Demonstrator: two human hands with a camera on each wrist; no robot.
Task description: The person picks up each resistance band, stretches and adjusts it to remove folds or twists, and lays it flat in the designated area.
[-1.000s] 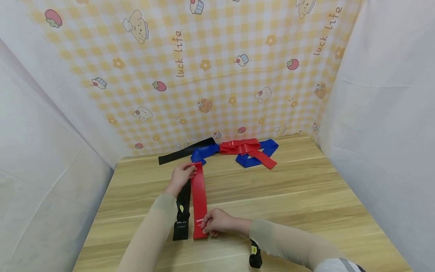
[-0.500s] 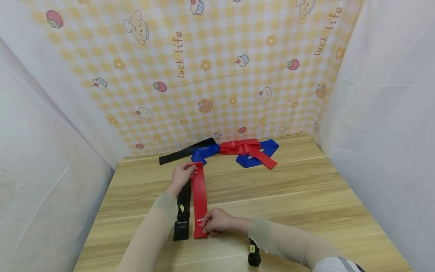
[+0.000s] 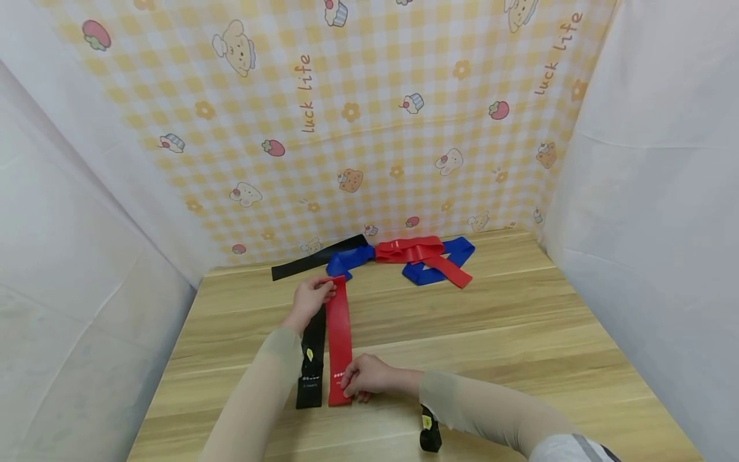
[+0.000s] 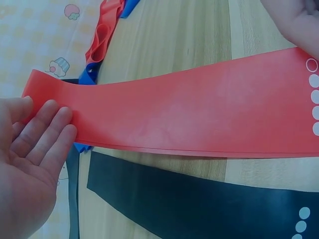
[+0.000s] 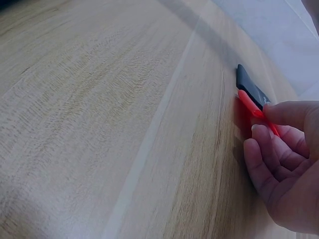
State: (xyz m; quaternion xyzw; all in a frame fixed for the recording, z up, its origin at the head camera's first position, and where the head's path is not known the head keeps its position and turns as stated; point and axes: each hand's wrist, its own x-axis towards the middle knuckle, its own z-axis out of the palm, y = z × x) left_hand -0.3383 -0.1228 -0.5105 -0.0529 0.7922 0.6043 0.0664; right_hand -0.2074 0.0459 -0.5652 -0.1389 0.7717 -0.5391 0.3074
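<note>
A flat red resistance band is stretched lengthwise over the wooden table between both hands. Its far end is pinched by my left hand, with the thumb on one side and the fingers on the other in the left wrist view. At the near end, my right hand pinches the right edge beside the white dots, as the right wrist view also shows. Parallel to it on the left lies a black resistance band, partly hidden under my left wrist in the head view.
Along the back edge lie a black band, a blue band, a red band and another blue band. The red one overlaps the right blue one. A patterned curtain rises behind the wooden table.
Almost nothing differs; both hands keep their hold on the red resistance band. The head view has shifted very slightly.
</note>
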